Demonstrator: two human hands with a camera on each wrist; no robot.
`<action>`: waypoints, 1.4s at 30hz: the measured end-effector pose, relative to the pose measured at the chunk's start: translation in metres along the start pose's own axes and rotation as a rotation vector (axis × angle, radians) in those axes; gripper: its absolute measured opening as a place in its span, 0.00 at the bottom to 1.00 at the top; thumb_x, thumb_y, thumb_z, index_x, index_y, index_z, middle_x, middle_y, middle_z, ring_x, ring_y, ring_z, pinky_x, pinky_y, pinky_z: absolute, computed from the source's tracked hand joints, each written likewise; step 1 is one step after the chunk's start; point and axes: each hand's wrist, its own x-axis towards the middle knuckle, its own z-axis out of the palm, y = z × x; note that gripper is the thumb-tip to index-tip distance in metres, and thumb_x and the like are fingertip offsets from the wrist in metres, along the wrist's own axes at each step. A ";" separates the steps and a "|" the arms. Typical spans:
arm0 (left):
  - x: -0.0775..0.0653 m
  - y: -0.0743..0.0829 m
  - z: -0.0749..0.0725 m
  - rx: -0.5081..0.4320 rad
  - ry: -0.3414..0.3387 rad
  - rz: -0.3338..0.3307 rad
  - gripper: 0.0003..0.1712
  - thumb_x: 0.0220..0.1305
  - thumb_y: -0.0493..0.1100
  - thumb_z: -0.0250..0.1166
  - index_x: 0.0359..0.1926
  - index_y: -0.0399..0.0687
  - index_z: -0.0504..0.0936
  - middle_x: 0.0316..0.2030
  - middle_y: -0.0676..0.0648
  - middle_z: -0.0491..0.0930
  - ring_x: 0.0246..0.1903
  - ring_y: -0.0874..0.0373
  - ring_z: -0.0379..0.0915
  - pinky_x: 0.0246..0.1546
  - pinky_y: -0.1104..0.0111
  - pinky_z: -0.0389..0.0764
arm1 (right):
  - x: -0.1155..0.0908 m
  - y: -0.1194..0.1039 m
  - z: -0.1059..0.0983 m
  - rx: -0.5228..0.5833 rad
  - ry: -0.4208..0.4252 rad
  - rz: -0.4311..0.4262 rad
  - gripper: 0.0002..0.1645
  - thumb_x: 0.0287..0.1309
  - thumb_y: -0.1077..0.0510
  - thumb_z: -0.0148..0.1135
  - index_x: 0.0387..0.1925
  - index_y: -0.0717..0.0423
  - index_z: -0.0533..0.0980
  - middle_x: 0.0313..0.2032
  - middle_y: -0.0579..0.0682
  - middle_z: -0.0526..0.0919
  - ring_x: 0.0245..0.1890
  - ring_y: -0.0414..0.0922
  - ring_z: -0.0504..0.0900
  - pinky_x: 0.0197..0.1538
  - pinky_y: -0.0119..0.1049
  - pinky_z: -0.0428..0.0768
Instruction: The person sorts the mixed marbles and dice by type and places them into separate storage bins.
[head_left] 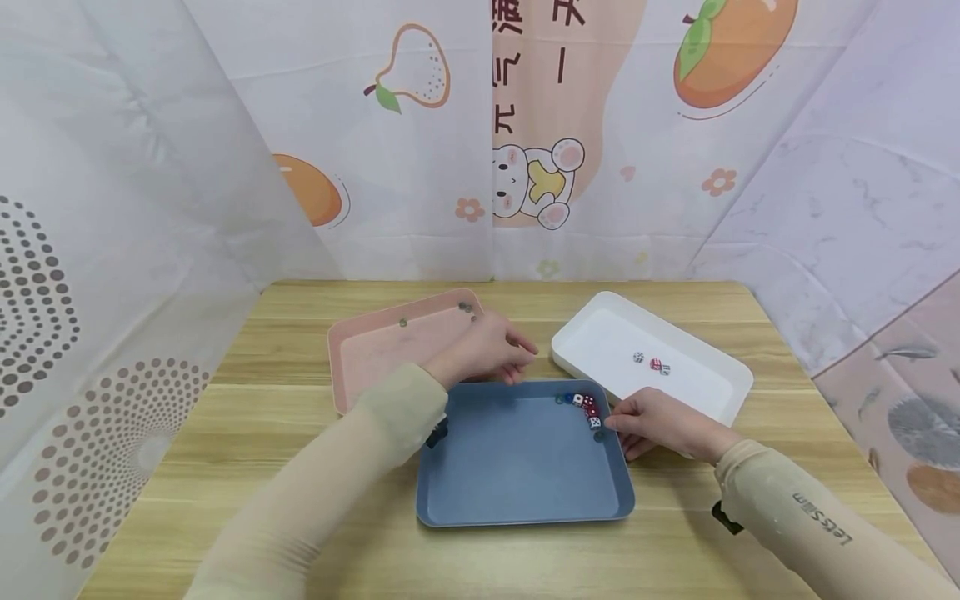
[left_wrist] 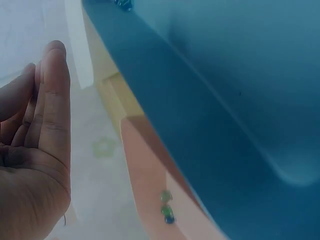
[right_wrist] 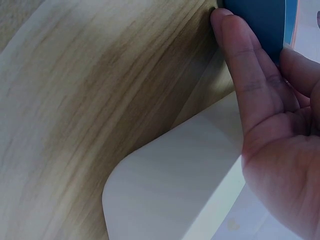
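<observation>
The blue tray (head_left: pixel 525 467) lies in front of me on the wooden table. My right hand (head_left: pixel 663 425) pinches its right wall, thumb at the rim and fingers (right_wrist: pixel 245 60) along the outside. Over the tray's far edge, beside the pink tray (head_left: pixel 351 354), hovers my left hand (head_left: pixel 483 348); its fingers (left_wrist: pixel 56 110) are nearly straight and nothing shows in them. Red dice (head_left: pixel 589 402), a white die (head_left: pixel 595 422) and small blue and green glass pieces (head_left: pixel 597 436) line the blue tray's far right corner.
Green glass pieces (head_left: pixel 465 307) sit in the pink tray behind left. The white tray (head_left: pixel 600 333), behind right, holds a red die (head_left: pixel 656 364) and white dice (head_left: pixel 638 357). Patterned cloth (head_left: pixel 420 167) hangs behind the table (head_left: pixel 360 533).
</observation>
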 end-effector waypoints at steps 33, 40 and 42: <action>0.019 -0.013 0.061 0.166 -0.160 -0.023 0.16 0.69 0.36 0.68 0.56 0.38 0.85 0.27 0.43 0.86 0.24 0.56 0.86 0.27 0.67 0.89 | -0.001 0.001 -0.002 0.015 -0.006 0.003 0.14 0.73 0.58 0.60 0.39 0.65 0.84 0.33 0.54 0.87 0.33 0.49 0.87 0.41 0.43 0.91; 0.024 -0.019 0.067 0.242 -0.165 -0.011 0.18 0.70 0.37 0.67 0.59 0.38 0.84 0.23 0.46 0.86 0.20 0.57 0.84 0.23 0.68 0.88 | 0.000 0.001 -0.001 0.023 -0.008 -0.002 0.14 0.72 0.58 0.60 0.39 0.66 0.84 0.33 0.54 0.87 0.33 0.49 0.87 0.41 0.43 0.91; 0.025 -0.020 0.068 0.256 -0.169 -0.013 0.18 0.71 0.38 0.66 0.59 0.38 0.83 0.22 0.46 0.85 0.19 0.58 0.83 0.22 0.68 0.87 | 0.000 0.001 -0.001 0.022 -0.007 -0.003 0.14 0.72 0.58 0.60 0.39 0.66 0.84 0.33 0.54 0.87 0.33 0.49 0.87 0.40 0.43 0.91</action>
